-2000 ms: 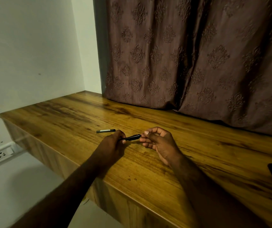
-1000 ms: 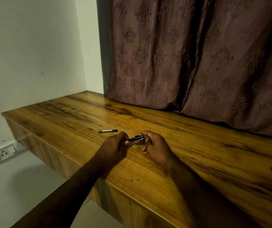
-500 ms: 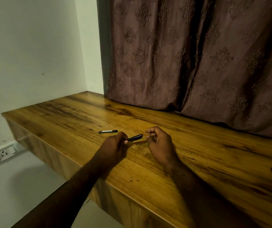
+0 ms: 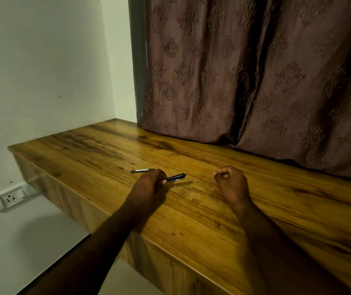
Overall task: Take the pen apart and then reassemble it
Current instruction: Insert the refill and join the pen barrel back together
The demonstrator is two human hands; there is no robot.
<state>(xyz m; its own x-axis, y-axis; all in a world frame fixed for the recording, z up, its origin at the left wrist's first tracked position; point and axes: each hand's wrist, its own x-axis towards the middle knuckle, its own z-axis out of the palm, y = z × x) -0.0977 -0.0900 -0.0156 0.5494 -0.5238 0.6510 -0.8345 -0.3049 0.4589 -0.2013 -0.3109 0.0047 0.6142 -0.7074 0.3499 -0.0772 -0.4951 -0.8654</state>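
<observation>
A patterned brown curtain (image 4: 255, 71) filled the back and right, its hem resting on the far edge of the counter (image 4: 202, 220), with a pale wall (image 4: 42, 71) to the left. The wooden counter ran from the corner toward the viewer. Both bare forearms reached over its near edge. The left hand (image 4: 149, 188) gripped the black pen body (image 4: 175, 178) by one end, the other end pointing right, just above the wood. The right hand (image 4: 231, 184), well apart from it, was curled into a fist with nothing showing in it. A wall socket (image 4: 10, 198) sat below the counter's left end. A loose pen piece (image 4: 142, 170) lay flat just behind the left hand. Between the hands lay a tiny pale speck (image 4: 196, 182), possibly a spring.
</observation>
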